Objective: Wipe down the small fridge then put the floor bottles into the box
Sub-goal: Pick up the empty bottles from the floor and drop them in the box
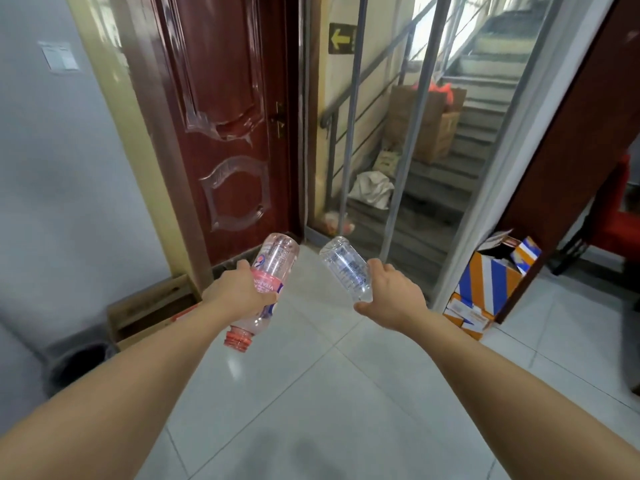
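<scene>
Pink bottle (268, 289), label print unreadable upside down, grasped in my left hand (239, 292); clear bottle (348, 268) grasped in my right hand (394, 297), box (485, 289) at three o'clock.

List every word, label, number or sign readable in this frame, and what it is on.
Pink bottle in the left hand: white label lettering, upside down, not surely readable.
Clear bottle in the right hand: dark print, too small.
Wall sign: yellow left arrow, no words.
Orange and blue box: print blurred.
</scene>
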`<state>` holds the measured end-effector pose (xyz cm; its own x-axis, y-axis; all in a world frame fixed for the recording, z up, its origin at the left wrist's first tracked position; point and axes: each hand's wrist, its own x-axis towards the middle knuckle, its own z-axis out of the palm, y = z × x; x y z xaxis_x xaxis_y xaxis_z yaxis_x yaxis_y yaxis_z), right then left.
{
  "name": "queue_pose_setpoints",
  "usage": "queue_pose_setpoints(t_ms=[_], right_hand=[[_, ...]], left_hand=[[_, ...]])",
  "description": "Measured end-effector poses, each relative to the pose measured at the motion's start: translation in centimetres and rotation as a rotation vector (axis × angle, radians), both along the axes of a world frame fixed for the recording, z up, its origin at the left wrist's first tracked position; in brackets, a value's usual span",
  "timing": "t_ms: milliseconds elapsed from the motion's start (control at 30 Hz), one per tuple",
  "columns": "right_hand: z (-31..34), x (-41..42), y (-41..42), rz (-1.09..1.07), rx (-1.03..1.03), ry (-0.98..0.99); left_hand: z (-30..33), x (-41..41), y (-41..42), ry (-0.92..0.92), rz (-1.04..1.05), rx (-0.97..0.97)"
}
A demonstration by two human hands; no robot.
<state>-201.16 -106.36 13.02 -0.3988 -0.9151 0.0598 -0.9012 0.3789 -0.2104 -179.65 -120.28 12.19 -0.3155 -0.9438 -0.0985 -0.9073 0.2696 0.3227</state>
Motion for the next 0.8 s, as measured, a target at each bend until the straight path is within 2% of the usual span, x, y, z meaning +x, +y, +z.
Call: queue_pose_setpoints(t_ms=[267, 500, 800], right_hand=[[-1.0, -5.0, -17.1, 0.159, 0.005, 0.002], [-1.5, -9.5, -33.9, 0.428, 0.029, -0.017], [-2.3, -9.5, -51.0, 0.673, 0.068, -0.053]], left_hand=[[-1.1, -3.8, -12.1, 0.02, 0.168, 0.013], [-1.7, -6.0, -22.4, 0.045, 0.413, 0.018], [-3.2, -5.5, -32.7, 0.001, 0.656, 0.08]])
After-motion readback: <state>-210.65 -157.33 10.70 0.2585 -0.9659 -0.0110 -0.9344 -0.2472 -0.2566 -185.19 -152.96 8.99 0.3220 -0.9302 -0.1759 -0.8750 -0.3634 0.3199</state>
